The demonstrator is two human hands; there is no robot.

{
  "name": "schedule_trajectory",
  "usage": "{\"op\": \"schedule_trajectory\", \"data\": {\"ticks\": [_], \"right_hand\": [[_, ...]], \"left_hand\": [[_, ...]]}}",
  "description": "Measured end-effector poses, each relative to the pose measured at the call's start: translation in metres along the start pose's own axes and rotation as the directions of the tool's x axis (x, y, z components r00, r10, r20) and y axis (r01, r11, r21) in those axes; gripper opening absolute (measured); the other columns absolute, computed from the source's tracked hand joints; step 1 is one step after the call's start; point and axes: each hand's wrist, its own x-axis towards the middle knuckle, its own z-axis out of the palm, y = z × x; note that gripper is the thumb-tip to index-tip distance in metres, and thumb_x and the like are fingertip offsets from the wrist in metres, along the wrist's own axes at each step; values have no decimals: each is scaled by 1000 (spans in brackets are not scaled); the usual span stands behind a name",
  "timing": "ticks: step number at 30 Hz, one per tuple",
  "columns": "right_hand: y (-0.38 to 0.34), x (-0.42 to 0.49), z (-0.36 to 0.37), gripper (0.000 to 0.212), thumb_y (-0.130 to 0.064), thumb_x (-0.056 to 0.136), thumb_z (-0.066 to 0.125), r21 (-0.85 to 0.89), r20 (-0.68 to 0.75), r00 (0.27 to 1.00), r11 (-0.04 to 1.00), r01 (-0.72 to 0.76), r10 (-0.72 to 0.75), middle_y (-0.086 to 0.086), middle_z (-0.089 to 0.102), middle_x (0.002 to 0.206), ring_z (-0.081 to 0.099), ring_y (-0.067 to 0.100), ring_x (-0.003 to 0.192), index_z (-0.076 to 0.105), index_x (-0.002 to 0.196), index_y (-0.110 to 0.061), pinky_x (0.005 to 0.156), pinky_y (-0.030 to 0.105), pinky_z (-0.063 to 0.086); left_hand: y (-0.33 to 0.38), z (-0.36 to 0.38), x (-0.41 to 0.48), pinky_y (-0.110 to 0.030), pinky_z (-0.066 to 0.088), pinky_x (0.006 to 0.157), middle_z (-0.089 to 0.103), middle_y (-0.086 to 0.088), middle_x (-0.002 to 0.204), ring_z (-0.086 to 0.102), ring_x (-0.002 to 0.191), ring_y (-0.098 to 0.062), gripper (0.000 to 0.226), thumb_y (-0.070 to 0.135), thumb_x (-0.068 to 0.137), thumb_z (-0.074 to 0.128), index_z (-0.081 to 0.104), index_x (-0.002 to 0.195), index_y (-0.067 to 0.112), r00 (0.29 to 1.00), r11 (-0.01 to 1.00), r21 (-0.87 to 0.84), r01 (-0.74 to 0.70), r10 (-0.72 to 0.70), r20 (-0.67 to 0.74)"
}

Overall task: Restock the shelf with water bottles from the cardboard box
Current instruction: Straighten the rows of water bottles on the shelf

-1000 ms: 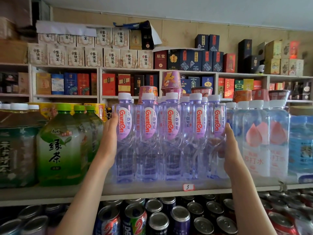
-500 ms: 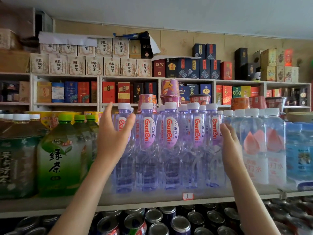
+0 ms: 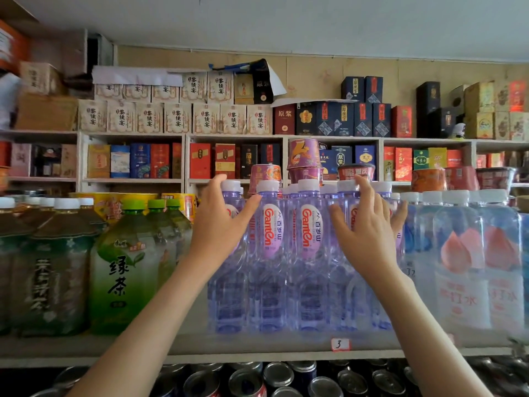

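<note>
bottles [image 3: 289, 253]: standing upright in a tight row at the shelf [image 3: 229, 346] front edge, beside green tea [image 3: 123, 267]
left hand [image 3: 220, 224]: fingers spread, pressing the leftmost bottle's shoulder
right hand [image 3: 365, 233]: open too, resting against the rightmost bottles

Two bare forearms — no sleeves, watch or rings (left grip [image 3: 220, 224], right grip [image 3: 365, 233]).

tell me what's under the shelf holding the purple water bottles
Under the shelf, rows of drink cans stand upright, their silver tops showing. Only the front few rows are visible; anything deeper back is hidden by the shelf board and the forearms.
</note>
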Motion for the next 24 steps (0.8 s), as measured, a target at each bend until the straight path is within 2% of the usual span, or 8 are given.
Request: {"op": "schedule_trajectory", "data": {"ticks": [7, 11, 13, 15, 18, 19, 22, 24], "right_hand": [[-3, -3, 15, 60, -38, 88, 37, -71, -72, 997, 997, -29, 24, 3, 54, 121, 44, 25, 124, 29, 143, -15, 115, 55, -5], [-8, -5, 14, 65, -39, 88, 33, 5, -49, 997, 998, -55, 55, 4, 35, 143, 19, 19, 139, 19, 147, -18, 115, 52, -10], [-22, -4, 7, 64, -38, 90, 35, 75, -85, 995, 996, 50, -43, 4, 26, 149, 10, 14, 141, 18, 148, -19, 116, 47, -7], [-45, 3, -3, 59, -34, 93, 39, 153, -79, 973, 962, 228, -218, 4, 31, 148, 16, 14, 138, 23, 148, -18, 116, 40, 6], [-80, 22, -7, 49, -24, 98, 42, 297, 217, 919, 919, 260, -330, 1, 40, 146, 35, 16, 133, 32, 146, -18, 105, 22, 25], [-88, 30, -4, 47, -23, 99, 41, 253, 311, 891, 932, 259, -332, 2, 42, 144, 39, 18, 131, 33, 145, -16, 102, 23, 27], [-108, 44, 10, 35, -18, 99, 35, -86, 520, 807, 923, 374, -279, 11, 54, 129, 49, 29, 119, 48, 130, -8, 105, 41, 29], [-115, 46, 19, 28, -14, 99, 34, -214, 553, 793, 876, 432, -256, 10, 60, 110, 54, 31, 107, 58, 110, -7, 96, 45, 33]], "left_hand": [[-11, 3, 1, -26, 44, 84, 53, -7, 130, 54, 112, -20, 52, 36, 92, 54, 39, 136, 13, 997, 996, -62, -68, 65, -44], [-11, -1, 1, -21, 40, 82, 51, -4, 132, 51, 109, -11, 53, 35, 92, 53, 36, 138, 14, 998, 994, -96, -58, 59, 3], [-11, -3, 1, -22, 39, 88, 45, -4, 138, 45, 115, -9, 59, 40, 91, 53, 32, 140, 15, 998, 995, -79, -60, 63, 26], [-14, -4, 1, -30, 39, 100, 39, -3, 143, 41, 126, -13, 71, 50, 87, 54, 27, 143, 16, 998, 997, -61, -43, 46, 46], [-18, -4, -4, -38, 38, 104, 38, 2, 144, 41, 127, -16, 88, 65, 74, 56, 20, 143, 24, 995, 984, -165, 72, -59, 82], [-18, -4, -7, -33, 37, 100, 39, 6, 141, 43, 123, -12, 89, 64, 73, 58, 19, 143, 25, 991, 974, -200, 109, -92, 94], [-16, -3, -14, -30, 41, 91, 45, 10, 131, 49, 111, -10, 83, 62, 72, 59, 26, 139, 26, 989, 968, -211, 134, -118, 88], [-19, -1, -14, -32, 47, 88, 54, 6, 127, 56, 107, -14, 81, 67, 68, 57, 33, 134, 25, 991, 970, -210, 124, -111, 69]]}}
